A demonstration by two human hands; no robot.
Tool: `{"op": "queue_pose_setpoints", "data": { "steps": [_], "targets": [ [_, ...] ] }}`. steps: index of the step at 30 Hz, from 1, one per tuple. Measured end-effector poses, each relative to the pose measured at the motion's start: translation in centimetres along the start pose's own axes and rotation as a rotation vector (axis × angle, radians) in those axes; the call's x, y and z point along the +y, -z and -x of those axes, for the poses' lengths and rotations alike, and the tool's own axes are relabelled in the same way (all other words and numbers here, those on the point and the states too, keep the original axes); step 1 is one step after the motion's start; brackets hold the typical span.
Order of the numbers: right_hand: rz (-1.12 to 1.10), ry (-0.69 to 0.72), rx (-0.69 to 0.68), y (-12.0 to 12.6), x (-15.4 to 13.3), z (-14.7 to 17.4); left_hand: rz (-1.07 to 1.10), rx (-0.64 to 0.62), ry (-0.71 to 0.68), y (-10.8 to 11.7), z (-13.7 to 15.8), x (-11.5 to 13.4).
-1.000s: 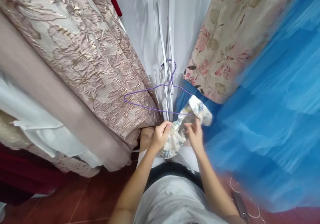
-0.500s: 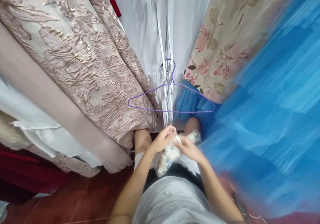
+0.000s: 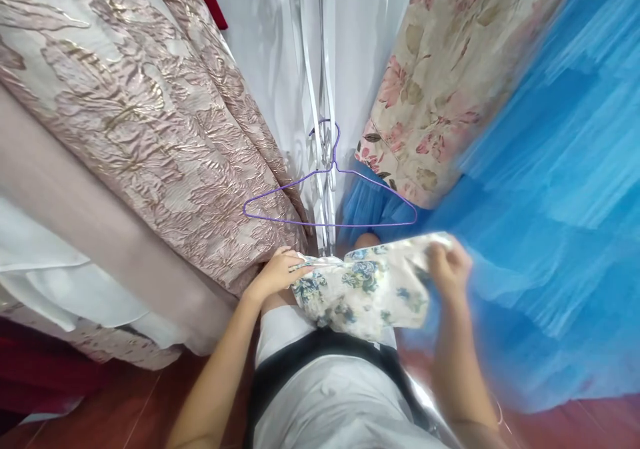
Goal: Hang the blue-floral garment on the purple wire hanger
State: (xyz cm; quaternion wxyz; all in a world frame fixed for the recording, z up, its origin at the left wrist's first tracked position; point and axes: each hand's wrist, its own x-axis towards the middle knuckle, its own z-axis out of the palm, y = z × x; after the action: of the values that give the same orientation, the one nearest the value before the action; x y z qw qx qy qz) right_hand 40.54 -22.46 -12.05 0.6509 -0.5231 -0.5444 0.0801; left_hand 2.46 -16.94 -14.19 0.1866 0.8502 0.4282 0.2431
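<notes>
A white cloth with blue flowers (image 3: 367,292) is stretched across my lap, its lower edge hanging loosely over my thighs. My left hand (image 3: 281,272) is closed on its left end, thumb and fingers pinching the top edge. Out to the right, my right hand (image 3: 449,267), slightly blurred, grips the cloth's upper right corner. What kind of garment it is does not show. Just beyond the cloth is an unloaded purple hanger (image 3: 333,225), with white straps (image 3: 311,95) hanging close to it.
Pink-gold brocade fabric (image 3: 150,115) hangs on the left beside a plain beige length (image 3: 100,229). To the right are a floral cream garment (image 3: 425,115) and blue tulle (image 3: 545,249). Below is red tiled floor (image 3: 135,409).
The bunched cloth is now spread wide between my hands. My right hand has moved right and up with its corner; my left hand has moved left.
</notes>
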Motion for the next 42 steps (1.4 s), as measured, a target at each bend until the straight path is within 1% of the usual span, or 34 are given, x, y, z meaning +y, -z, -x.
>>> {"op": "queue_pose_setpoints", "data": {
  "steps": [2,4,6,8,10,12,14,15,17,18,19,20,23,25,26,29,31,33,36,39,42],
  "targets": [
    [-0.010,0.002,0.021,-0.2,0.8,-1.8,-0.039,0.024,-0.020,1.6,0.7,0.6],
    [-0.039,0.016,0.026,-1.1,1.6,-4.1,-0.036,0.048,-0.053,2.7,1.5,1.9],
    [-0.085,0.025,0.062,-2.6,2.2,-6.9,0.028,0.048,-0.110,3.3,2.1,3.7],
    [-0.158,0.003,0.059,-4.3,2.3,-9.8,0.111,0.036,-0.165,3.5,2.6,5.6],
    [-0.259,-0.055,-0.041,-6.0,1.8,-12.5,0.176,0.044,-0.192,3.6,2.8,7.1],
    [-0.354,-0.099,-0.189,-7.5,0.5,-14.6,0.230,0.088,-0.181,3.8,2.8,7.9],
    [-0.413,-0.139,-0.385,-8.4,-1.3,-16.0,0.250,0.163,-0.139,4.2,2.8,7.6],
    [-0.423,-0.167,-0.507,-8.7,-2.3,-16.4,0.224,0.207,-0.114,4.5,2.8,7.0],
    [-0.419,-0.219,-0.731,-8.7,-4.1,-16.7,0.090,0.286,-0.060,5.4,2.8,5.0],
    [-0.417,-0.236,-0.800,-8.6,-4.8,-16.6,0.001,0.313,-0.025,5.9,2.7,3.7],
    [-0.422,-0.245,-0.831,-8.5,-5.4,-16.4,-0.085,0.333,0.017,6.4,2.6,2.2],
    [-0.435,-0.249,-0.833,-8.3,-5.8,-16.1,-0.154,0.342,0.066,7.0,2.5,0.6],
    [-0.472,-0.278,-0.835,-8.2,-6.3,-15.3,-0.242,0.317,0.190,8.7,1.6,-3.7],
    [-0.482,-0.312,-0.848,-8.3,-6.3,-14.7,-0.256,0.294,0.211,10.2,0.6,-5.5],
    [-0.489,-0.333,-0.849,-8.4,-6.3,-14.5,-0.261,0.297,0.198,11.0,0.0,-6.0],
    [-0.525,-0.388,-0.842,-8.7,-6.3,-13.9,-0.267,0.321,0.091,13.5,-1.8,-6.3],
    [-0.549,-0.406,-0.843,-8.8,-6.3,-13.6,-0.266,0.314,0.023,14.8,-2.6,-5.7],
    [-0.564,-0.416,-0.848,-8.8,-6.3,-13.4,-0.282,0.340,0.007,15.6,-2.9,-5.0],
    [-0.568,-0.411,-0.844,-8.9,-6.2,-13.2,-0.345,0.439,0.026,15.9,-1.8,-4.0],
    [-0.546,-0.395,-0.817,-9.0,-6.0,-13.1,-0.428,0.448,0.028,15.6,0.3,-3.6],
    [-0.503,-0.387,-0.824,-9.3,-5.8,-13.2,-0.436,0.487,0.050,15.5,2.0,-3.5]
  ]
}}
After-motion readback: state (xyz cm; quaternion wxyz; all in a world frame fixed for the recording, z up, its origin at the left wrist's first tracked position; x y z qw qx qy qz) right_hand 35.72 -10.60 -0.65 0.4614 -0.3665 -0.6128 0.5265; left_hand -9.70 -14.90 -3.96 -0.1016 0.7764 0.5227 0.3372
